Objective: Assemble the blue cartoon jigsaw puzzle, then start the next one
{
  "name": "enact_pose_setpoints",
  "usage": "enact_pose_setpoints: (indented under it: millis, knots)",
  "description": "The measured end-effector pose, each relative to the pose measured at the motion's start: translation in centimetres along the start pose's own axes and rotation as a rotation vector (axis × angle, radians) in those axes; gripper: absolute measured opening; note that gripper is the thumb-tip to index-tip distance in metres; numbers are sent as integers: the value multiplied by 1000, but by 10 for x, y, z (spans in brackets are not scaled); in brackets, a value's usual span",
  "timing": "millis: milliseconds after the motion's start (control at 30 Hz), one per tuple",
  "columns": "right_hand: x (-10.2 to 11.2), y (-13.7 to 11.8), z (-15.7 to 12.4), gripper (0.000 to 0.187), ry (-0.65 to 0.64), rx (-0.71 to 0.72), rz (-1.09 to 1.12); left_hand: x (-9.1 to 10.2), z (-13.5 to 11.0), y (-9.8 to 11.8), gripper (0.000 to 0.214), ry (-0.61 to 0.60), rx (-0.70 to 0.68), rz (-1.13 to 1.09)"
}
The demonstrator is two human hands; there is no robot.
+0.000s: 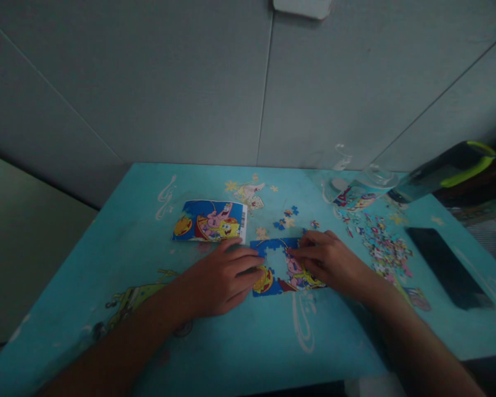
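A partly joined jigsaw puzzle (281,286) lies flat on the table, with a cartoon picture on blue and a gap in its upper middle. My left hand (227,275) rests at its left edge, fingers stretched out and fingertips touching it. My right hand (330,259) is over the puzzle's right side, its fingers pinched together at a small puzzle piece (288,251) beside the gap. Several loose pieces (279,224) lie just beyond the puzzle. Left of them is a picture sheet (209,220) showing the same cartoon, with a barcode on its right edge.
On the right, a heap of small puzzle pieces (384,245) lies near a clear jar (366,190) with a printed label. A dark bottle (434,171) with a yellow-green strip and a black flat object (448,267) are farther right. The printed blue table (240,353) meets a grey wall (190,88).
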State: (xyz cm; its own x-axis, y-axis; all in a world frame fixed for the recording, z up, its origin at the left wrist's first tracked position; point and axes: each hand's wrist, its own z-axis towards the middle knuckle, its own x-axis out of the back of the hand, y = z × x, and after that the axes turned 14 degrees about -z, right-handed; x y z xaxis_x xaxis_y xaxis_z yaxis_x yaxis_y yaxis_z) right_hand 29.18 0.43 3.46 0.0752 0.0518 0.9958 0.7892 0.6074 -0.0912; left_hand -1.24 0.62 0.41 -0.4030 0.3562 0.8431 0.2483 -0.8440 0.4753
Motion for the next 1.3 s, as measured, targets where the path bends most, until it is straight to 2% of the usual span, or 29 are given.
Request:
enact_pose_setpoints:
  millis: [167, 567, 700, 933, 1133, 1300]
  knots:
    - [-4, 1, 6, 27, 85, -45, 140, 1, 0, 0, 31, -7, 1, 10]
    - [-15, 1, 10, 14, 113, -112, 234, 2, 1, 1, 29, -19, -4, 22]
    - [-12, 2, 10, 15, 97, -118, 271, 2, 2, 2, 32, 0, -4, 17]
    - [-10, 9, 6, 29, 91, -143, 314, 2, 1, 1, 31, -13, -3, 10]
    - [-8, 10, 5, 24, 62, -101, 314, 1, 0, 0, 31, -28, 4, 13]
    - [-9, 9, 6, 24, 42, -58, 293, -1, 5, 0, 29, 22, 31, -30]
